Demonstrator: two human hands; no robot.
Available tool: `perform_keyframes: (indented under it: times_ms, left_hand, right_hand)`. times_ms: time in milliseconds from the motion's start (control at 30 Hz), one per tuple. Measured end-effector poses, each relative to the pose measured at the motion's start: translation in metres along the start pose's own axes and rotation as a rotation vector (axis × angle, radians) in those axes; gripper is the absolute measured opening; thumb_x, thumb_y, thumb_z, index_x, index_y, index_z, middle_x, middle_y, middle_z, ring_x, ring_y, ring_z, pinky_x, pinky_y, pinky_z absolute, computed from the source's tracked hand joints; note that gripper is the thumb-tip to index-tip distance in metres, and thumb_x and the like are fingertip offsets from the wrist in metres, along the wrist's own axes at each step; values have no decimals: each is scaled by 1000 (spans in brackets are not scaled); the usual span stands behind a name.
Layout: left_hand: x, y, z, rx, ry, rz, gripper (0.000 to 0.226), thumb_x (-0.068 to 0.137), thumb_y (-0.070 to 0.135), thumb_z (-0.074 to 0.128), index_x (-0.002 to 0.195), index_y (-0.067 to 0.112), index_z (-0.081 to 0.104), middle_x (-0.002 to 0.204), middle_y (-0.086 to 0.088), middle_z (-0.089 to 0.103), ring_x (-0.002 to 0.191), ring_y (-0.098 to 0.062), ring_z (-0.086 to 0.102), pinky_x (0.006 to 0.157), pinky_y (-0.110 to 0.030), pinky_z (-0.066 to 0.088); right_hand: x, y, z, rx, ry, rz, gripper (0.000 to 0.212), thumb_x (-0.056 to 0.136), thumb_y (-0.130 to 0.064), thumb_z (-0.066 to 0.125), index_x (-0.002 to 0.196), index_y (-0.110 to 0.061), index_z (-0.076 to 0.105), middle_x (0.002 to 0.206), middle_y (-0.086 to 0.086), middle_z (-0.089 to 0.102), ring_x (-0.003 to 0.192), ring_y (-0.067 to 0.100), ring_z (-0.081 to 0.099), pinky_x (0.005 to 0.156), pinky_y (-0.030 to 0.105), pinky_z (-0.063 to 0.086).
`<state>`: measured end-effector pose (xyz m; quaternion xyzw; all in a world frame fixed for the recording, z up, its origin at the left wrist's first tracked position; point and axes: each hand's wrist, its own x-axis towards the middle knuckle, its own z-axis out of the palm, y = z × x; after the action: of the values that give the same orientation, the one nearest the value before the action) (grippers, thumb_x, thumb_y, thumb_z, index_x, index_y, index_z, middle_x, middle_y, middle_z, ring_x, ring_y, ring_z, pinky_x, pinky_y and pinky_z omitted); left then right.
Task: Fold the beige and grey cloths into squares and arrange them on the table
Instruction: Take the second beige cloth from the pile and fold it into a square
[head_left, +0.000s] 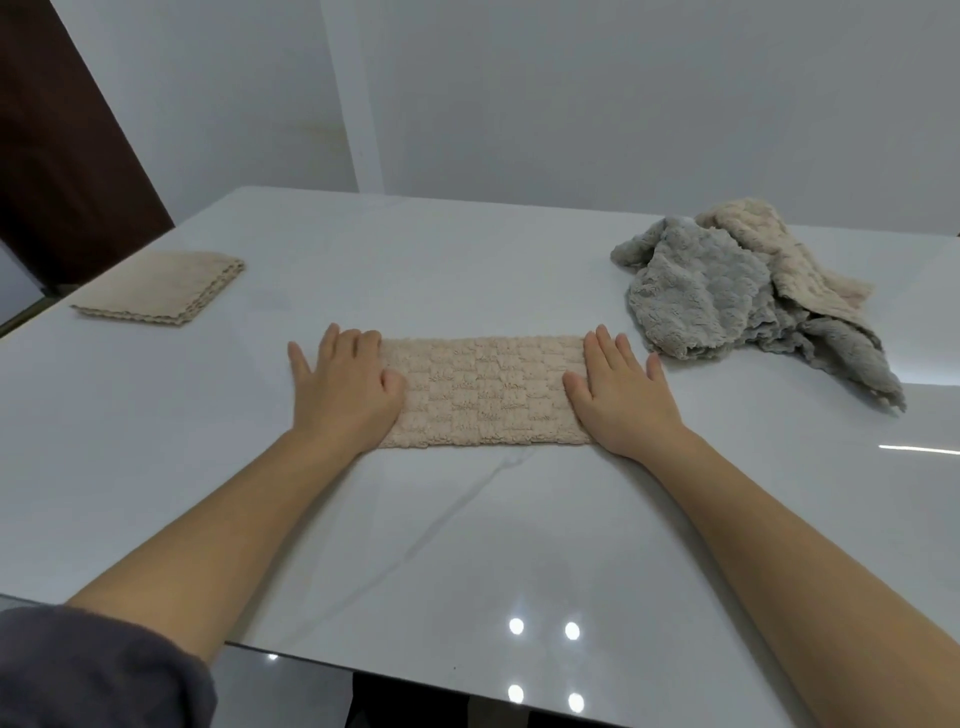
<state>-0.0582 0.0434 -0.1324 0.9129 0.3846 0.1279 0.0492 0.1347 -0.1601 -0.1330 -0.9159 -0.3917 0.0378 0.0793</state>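
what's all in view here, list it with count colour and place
beige strip: 1, beige, table middle
folded square: 1, beige, far left
crumpled grey cloth: 1, grey, far right
crumpled beige cloth: 1, beige, touching the grey one
table: 1, white marbled, under all
brown panel: 1, dark brown, back left
sleeve: 1, dark grey, bottom left
left grip: 1, bare, flat on strip's left end
right grip: 1, bare, flat on strip's right end

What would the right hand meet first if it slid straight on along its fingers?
Probably nothing: the right hand points across bare table; the crumpled cloth pile seems right of that line.
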Motion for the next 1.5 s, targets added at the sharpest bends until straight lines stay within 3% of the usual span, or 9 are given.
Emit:
perform_keyframes:
  times_ms: [167, 333, 533, 667, 1133, 1333, 1500]
  left_hand:
    - [-1, -7, -2, -9, -2, -39, 50, 94, 27, 30, 141, 12, 38, 149, -6, 38, 148, -25, 12, 117, -59, 2]
    - [-1, -8, 1, -50, 7, -35, 50, 94, 26, 29, 141, 12, 37, 148, -5, 38, 148, -25, 13, 117, -59, 2]
    - [-2, -9, 3, -107, 19, -49, 51, 95, 26, 31, 144, 11, 35, 150, -5, 37, 146, -23, 16, 117, -58, 3]
    - [-1, -12, 5, -118, 26, -53, 52, 94, 27, 31, 144, 12, 35, 150, -4, 37, 146, -23, 16, 117, -58, 4]
    - [3, -15, 6, -19, -57, -57, 57, 96, 41, 20, 145, 16, 31, 155, -3, 27, 148, -25, 9, 115, -61, 4]
    - [2, -14, 4, -3, -75, -67, 57, 96, 43, 20, 145, 16, 30, 156, -3, 25, 148, -25, 8, 115, -62, 3]
    - [2, -12, 2, 38, -106, -74, 60, 97, 45, 18, 151, 18, 22, 161, -4, 16, 149, -25, 4, 115, -62, 0]
  right_hand:
    - [-1, -3, -9, 1, -50, 40, 66, 101, -50, 16, 156, -16, 3, 164, 1, -5, 150, 25, -9, 117, 57, -5]
    - [3, -47, -28, -35, 113, -68, 66, 100, -54, 12, 156, -21, 0, 164, 4, -6, 149, 26, -13, 115, 58, -10]
    - [18, -129, -5, 157, 272, -282, 49, 103, -35, 26, 150, -21, 29, 161, 4, 19, 150, 22, 3, 120, 51, -1]
    - [22, -143, 10, 137, 281, -298, 46, 102, -34, 28, 146, -22, 35, 158, 3, 26, 150, 22, 8, 119, 51, 1]
    - [7, -80, 7, 72, 263, -194, 46, 102, -35, 24, 146, -24, 35, 156, 0, 30, 149, 21, 12, 119, 52, 1]
    - [1, -36, 1, 62, 175, -61, 50, 102, -39, 23, 150, -26, 26, 160, 3, 21, 150, 24, 5, 118, 56, 1]
    - [-3, -3, -7, 48, 32, -69, 58, 102, -45, 19, 156, -24, 12, 164, -5, 5, 150, 18, -6, 117, 58, -2]
